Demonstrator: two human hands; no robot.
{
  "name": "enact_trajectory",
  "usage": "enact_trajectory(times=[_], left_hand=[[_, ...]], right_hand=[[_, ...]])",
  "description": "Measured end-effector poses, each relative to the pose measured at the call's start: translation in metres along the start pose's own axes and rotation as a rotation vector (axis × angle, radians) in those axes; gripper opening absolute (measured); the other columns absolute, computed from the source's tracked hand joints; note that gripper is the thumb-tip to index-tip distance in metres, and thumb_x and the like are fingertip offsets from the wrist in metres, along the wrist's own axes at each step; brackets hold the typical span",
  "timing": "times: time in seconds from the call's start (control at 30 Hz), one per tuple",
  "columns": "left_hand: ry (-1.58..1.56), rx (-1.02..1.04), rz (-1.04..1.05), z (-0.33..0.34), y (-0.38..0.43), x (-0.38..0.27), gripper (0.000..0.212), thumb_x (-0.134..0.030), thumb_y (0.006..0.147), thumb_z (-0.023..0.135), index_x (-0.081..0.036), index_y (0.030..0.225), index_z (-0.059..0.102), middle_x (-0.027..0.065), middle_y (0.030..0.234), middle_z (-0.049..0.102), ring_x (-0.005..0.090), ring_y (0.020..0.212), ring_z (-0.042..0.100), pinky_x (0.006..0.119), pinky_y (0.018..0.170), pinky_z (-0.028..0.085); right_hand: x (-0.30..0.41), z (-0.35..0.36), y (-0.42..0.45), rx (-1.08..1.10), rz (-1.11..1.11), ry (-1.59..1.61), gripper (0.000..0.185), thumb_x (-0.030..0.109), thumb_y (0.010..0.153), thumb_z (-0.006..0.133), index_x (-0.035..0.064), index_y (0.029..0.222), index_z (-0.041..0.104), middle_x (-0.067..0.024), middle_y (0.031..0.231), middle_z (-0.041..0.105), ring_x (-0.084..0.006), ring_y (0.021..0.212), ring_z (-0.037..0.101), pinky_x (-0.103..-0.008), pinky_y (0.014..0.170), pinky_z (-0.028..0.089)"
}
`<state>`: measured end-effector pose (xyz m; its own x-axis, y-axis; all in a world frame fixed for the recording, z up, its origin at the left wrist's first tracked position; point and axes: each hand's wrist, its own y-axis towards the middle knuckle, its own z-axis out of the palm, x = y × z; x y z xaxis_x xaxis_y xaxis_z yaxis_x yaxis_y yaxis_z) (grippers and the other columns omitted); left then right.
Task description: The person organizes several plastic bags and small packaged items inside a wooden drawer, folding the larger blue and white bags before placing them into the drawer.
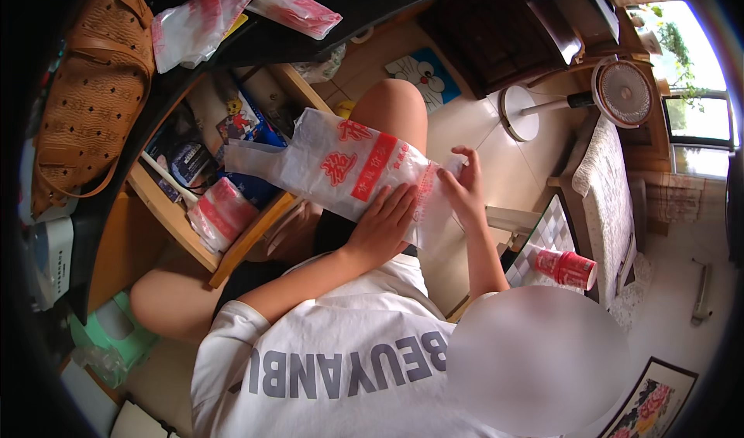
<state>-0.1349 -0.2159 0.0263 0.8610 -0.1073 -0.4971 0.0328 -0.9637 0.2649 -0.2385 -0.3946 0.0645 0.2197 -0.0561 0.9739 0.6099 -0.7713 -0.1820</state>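
Note:
A white plastic bag with red print point(363, 168) lies spread over my raised thigh, its handle end pointing left towards an open drawer. My left hand point(383, 223) rests flat on its lower edge, fingers side by side; the thumb is hidden. At the bag's right end, my right hand point(465, 188) has thumb and index finger at the thin crumpled film, with the other fingers raised and curled. In the drawer point(174, 223) lie a folded red-and-white plastic bag bundle point(222, 214), a dark package point(190, 162) and a blue package with a cartoon figure point(241, 115).
More plastic bags point(195, 28) and a brown handbag point(93, 89) lie on the black desktop point(372, 2). A standing fan point(625, 92) is at the upper right. Red cups point(567, 268) lie on a glass-topped surface. A green container point(113, 333) stands at lower left.

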Motion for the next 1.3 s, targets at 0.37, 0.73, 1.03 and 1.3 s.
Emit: enact_trajectory(times=[0.37, 0.73, 1.03, 1.3], left_hand=[[-0.388, 0.15, 0.02, -0.014, -0.029, 0.011, 0.041, -0.02, 0.078, 0.071, -0.001, 0.112, 0.06, 0.0219, 0.11, 0.063, 0.0379, 0.103, 0.061, 0.045, 0.092, 0.049], [-1.317, -0.364, -0.886, 0.016, -0.045, 0.02, 0.028, -0.019, 0.088, 0.072, 0.004, 0.1, 0.061, 0.0093, 0.081, 0.067, 0.0158, 0.07, 0.067, 0.027, 0.061, 0.054], [-1.336, -0.292, -0.977, 0.018, -0.053, 0.028, 0.021, -0.013, 0.09, 0.068, 0.003, 0.1, 0.059, 0.0058, 0.075, 0.065, 0.013, 0.059, 0.062, 0.024, 0.048, 0.048], [-0.031, -0.272, -0.043, -0.054, -0.023, 0.024, 0.061, -0.029, 0.084, 0.067, -0.001, 0.135, 0.047, 0.0165, 0.138, 0.049, 0.0332, 0.128, 0.046, 0.05, 0.108, 0.034]], right_hand=[[-0.011, 0.076, 0.006, 0.091, -0.078, -0.089, 0.046, -0.004, 0.087, 0.061, 0.0055, 0.125, 0.038, -0.0035, 0.079, 0.055, -0.0081, 0.067, 0.057, -0.0217, 0.058, 0.047], [-0.005, 0.087, 0.0, -0.075, -0.132, -0.176, 0.037, 0.002, 0.09, 0.061, 0.0063, 0.124, 0.048, -0.0058, 0.08, 0.063, -0.0108, 0.065, 0.06, -0.0232, 0.055, 0.047], [-0.014, 0.072, 0.012, -0.04, -0.717, -0.915, 0.037, 0.012, 0.078, 0.07, 0.0155, 0.115, 0.069, -0.0032, 0.12, 0.063, -0.0256, 0.107, 0.057, -0.0397, 0.092, 0.042], [-0.02, 0.077, 0.012, -0.088, -0.752, -0.934, 0.032, 0.014, 0.081, 0.068, 0.0137, 0.113, 0.07, -0.0053, 0.127, 0.061, -0.0261, 0.112, 0.056, -0.04, 0.092, 0.043]])
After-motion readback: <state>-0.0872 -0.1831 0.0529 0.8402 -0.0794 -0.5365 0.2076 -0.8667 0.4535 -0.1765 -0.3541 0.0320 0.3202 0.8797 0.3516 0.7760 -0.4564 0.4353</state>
